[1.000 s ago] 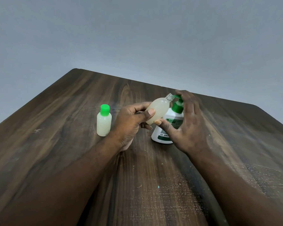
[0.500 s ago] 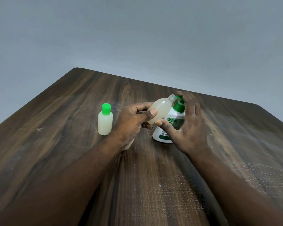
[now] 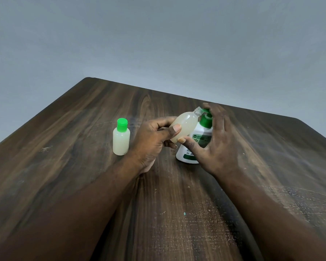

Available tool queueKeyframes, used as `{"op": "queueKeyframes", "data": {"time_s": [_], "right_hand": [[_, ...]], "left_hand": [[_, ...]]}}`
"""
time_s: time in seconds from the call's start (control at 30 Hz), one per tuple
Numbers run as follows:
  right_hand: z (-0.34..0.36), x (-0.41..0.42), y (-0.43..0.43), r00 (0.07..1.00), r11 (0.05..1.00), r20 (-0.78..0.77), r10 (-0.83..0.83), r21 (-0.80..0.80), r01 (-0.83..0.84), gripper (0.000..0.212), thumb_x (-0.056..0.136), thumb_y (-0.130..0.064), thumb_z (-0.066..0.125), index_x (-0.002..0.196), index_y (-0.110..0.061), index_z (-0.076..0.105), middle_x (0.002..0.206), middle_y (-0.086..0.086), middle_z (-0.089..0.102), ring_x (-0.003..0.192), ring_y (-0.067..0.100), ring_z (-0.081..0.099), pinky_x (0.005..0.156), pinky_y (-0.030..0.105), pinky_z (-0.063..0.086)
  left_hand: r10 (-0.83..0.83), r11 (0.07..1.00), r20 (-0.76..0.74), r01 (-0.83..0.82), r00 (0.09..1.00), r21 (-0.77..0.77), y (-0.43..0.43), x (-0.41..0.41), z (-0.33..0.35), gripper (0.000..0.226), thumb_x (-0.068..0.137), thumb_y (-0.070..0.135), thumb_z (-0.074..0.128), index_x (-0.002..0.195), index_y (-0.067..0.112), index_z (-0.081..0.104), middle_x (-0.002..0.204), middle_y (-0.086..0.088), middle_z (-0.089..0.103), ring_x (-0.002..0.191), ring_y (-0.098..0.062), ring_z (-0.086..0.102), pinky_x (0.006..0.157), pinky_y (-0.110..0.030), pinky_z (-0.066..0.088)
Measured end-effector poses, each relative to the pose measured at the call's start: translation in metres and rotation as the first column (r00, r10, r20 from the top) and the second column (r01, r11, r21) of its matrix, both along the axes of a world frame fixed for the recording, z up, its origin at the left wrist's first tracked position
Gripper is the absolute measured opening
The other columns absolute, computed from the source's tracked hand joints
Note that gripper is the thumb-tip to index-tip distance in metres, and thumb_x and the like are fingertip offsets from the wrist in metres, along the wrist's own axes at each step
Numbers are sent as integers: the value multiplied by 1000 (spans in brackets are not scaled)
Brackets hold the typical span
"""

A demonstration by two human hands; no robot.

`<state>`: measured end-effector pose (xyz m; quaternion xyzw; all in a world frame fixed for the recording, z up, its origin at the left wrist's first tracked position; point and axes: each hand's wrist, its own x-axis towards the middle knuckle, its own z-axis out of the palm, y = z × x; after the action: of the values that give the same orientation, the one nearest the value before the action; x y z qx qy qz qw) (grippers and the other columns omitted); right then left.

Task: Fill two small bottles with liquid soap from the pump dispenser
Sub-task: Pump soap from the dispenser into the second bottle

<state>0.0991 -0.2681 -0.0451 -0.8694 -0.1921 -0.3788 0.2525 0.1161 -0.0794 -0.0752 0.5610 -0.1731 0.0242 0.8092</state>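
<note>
My left hand (image 3: 152,140) grips an uncapped small bottle (image 3: 185,127) holding pale liquid, tilted so its open neck meets the green nozzle of the pump dispenser (image 3: 196,146). The dispenser is white with a green label and stands on the wooden table (image 3: 83,185). My right hand (image 3: 215,140) wraps the dispenser from the right, with fingers resting on top of the green pump head and the thumb against the tilted bottle's base. A second small bottle (image 3: 121,137), filled with pale liquid and closed with a green cap, stands upright to the left of my left hand.
The dark wooden table has scuffed, pale patches at the right and near front. Its far edge and rounded far-left corner (image 3: 88,79) lie behind the bottles, against a plain grey wall (image 3: 158,44).
The hands and bottles stay in the same arrangement. The whole scene has shifted slightly in the frame, as from a small head movement.
</note>
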Motion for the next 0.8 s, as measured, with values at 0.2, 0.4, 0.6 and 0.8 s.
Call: {"op": "queueKeyframes", "data": {"time_s": [0.2,0.4,0.6,0.8], "right_hand": [[11,1,-4,999,999,-38,-14,-51,12,101,81,-89,56,152,-18,45,147,1,54,130,17,53,99,55,52],[4,-3,-2,1000,1000,7,-14,-19,14,101,82,-88,56,152,-16,45,147,2,52,131,16,52,97,54,54],[5,-3,-2,1000,999,-26,-4,-32,3,103,81,-89,55,152,-16,44,147,1,51,130,17,53,98,54,54],[12,-3,-6,1000,998,-29,-11,-62,10,102,82,-88,55,152,-15,45,148,3,52,133,18,51,102,54,52]], "left_hand": [[12,1000,-1,-12,1000,1,0,1,0,29,97,18,68,123,6,73,107,-9,76,85,-12,66,61,-24,52],[10,1000,2,-10,1000,20,0,1,0,28,99,18,67,123,7,73,109,-12,77,87,-14,67,62,-24,52],[8,1000,-1,-8,1000,12,1,0,2,29,97,20,68,123,8,74,110,-10,77,87,-13,68,62,-24,52],[7,1000,-4,-7,1000,4,0,0,2,36,93,27,72,123,9,74,112,-10,76,88,-13,67,62,-25,52]]}}
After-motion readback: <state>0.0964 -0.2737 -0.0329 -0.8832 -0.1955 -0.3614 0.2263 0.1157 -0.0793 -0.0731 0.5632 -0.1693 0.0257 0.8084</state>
